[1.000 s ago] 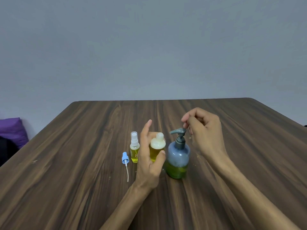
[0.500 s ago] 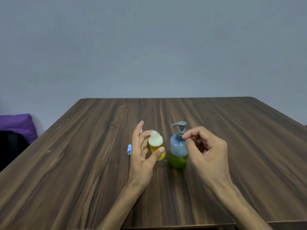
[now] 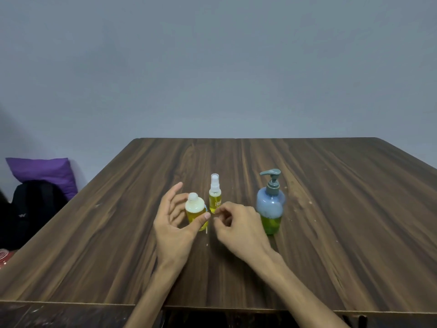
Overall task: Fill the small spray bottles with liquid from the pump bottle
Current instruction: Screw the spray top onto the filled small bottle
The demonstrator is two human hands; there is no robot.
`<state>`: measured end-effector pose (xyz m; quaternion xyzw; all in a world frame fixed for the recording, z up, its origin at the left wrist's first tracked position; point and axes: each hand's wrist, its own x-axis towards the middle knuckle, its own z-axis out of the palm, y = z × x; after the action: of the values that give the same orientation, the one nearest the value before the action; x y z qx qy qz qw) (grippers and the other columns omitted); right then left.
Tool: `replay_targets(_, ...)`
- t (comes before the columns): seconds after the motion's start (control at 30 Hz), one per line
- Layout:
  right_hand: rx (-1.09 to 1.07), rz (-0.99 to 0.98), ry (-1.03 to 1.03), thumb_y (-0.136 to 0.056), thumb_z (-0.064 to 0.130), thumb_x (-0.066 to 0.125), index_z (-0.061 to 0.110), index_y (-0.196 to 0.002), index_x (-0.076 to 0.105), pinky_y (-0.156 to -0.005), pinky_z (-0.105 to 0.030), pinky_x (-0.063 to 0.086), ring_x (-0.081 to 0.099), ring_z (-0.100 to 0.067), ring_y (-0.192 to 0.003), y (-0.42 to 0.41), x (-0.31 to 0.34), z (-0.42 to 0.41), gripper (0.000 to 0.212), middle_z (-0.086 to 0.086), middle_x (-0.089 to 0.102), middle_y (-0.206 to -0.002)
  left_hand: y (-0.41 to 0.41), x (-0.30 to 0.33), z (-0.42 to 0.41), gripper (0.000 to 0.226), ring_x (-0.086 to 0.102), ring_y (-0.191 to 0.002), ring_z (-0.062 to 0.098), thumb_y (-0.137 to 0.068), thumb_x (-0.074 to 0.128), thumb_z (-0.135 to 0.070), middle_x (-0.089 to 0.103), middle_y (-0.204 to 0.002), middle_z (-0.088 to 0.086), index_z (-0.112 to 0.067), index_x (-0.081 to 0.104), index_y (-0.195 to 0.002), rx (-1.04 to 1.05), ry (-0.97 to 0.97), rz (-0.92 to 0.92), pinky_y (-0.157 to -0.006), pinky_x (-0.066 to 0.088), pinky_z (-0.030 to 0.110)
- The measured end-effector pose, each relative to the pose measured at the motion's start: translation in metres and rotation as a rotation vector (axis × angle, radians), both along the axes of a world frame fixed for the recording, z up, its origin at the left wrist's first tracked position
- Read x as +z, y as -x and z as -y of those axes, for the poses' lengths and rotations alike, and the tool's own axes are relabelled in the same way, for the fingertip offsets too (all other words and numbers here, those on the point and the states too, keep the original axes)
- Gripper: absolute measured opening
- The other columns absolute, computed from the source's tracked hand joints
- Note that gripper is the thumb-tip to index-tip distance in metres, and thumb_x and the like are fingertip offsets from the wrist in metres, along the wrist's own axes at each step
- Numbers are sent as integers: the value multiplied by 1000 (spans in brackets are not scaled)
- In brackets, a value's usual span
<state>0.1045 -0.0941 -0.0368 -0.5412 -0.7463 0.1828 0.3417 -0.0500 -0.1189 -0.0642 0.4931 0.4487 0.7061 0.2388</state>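
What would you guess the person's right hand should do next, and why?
Probably pick up the blue sprayer cap and put it on the open bottle. The left hand holds that bottle, which has no sprayer and looks full of yellow liquid. The right hand is curled beside it, away from the pump bottle.

The left hand has its fingers spread and thumb extended; the right hand has its fingers curled, fingertips pinched together.

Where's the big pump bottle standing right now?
The pump bottle stands upright on the wooden table, on the right of the head view, just beyond the right hand and clear of it, with the slim spray bottle to its left.
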Motion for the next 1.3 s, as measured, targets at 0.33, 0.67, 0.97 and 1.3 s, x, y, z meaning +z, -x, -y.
replay_targets(0.33, -151, 334, 35, -97, 47, 59, 15, -92, 59, -69, -34, 40, 63, -27, -85, 49, -3, -21, 32, -5, 64, -91, 23, -11, 1, 81, 76, -102, 9, -67, 94, 9, 75, -115, 0, -13, 63, -139, 81, 52, -20, -89, 59, 17)
replay_targets(0.67, -120, 507, -36, -102, 36, 59, 15, -99, 65, -70, -34, 41, 68, -27, -94, 72, 4, -34, 22, -8, 70, -100, 30, -18, 2, 80, 76, -103, 11, -68, 94, 9, 75, -112, -4, -12, 64, -140, 101, 71, -5, -92, 60, 21)
replay_targets(0.97, -60, 409, -27, -94, 46, 63, 19, -89, 63, -67, -33, 42, 60, -23, -80, 47, -2, -21, 28, 2, 64, -86, 30, -19, 1, 82, 76, -105, 15, -67, 94, 9, 75, -114, 1, -13, 63, -140, 80, 68, 3, -93, 61, 22)
replay_targets(1.3, 85, -450, -71, -84, 22, 85, 23, -98, 75, -63, -18, 54, 70, -6, -71, -14, 45, 16, 18, 11, 75, -82, -3, -11, -4, 83, 77, -100, 14, -65, 94, 14, 75, -109, 3, -16, 64, -137, 3, 71, -16, -88, 60, 21)
